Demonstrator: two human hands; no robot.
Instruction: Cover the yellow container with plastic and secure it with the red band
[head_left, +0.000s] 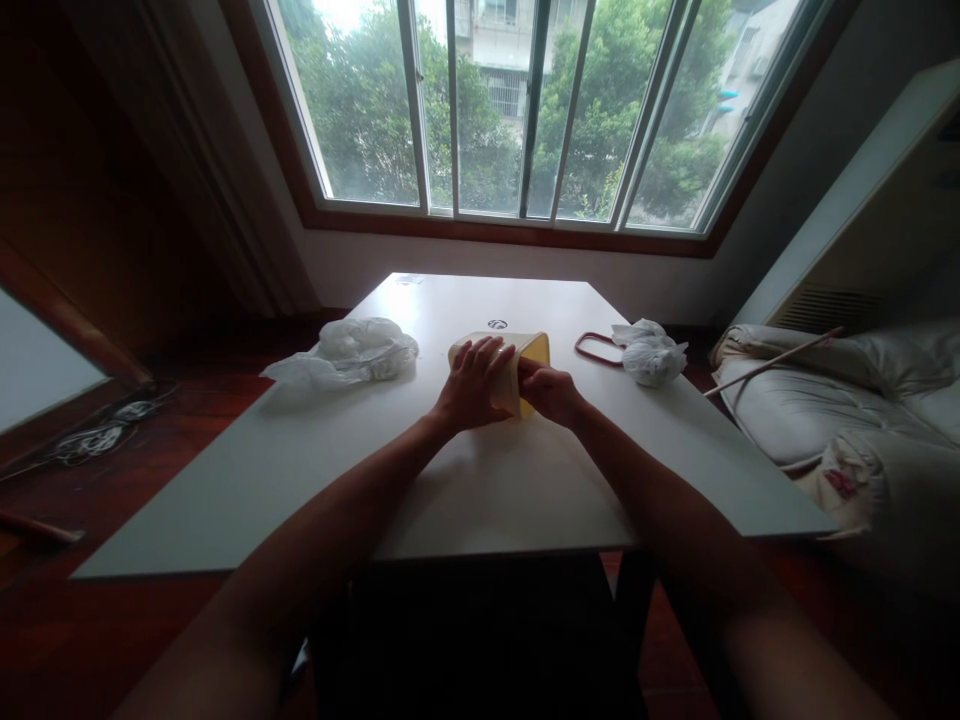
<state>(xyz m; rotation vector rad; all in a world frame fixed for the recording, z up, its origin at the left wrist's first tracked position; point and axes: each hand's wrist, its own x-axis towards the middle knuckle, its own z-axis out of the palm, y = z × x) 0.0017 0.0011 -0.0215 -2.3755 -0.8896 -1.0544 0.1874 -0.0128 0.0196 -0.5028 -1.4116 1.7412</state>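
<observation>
Currently, a tub is held sideways between the hands. Its wall is gripped by the left hand; at its mouth the right hand is placed, fingers partly hidden, so its grip cannot be told. Left of the hands a bag is seen; at right, a smaller bag beside a loop.

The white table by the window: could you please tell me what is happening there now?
Someone's left hand holds a yellowish container by its outer wall at the white table. The right hand is at the open end, which faces right; its fingertips are hidden. A plastic bag lies on the left, a second bag on the right.
</observation>
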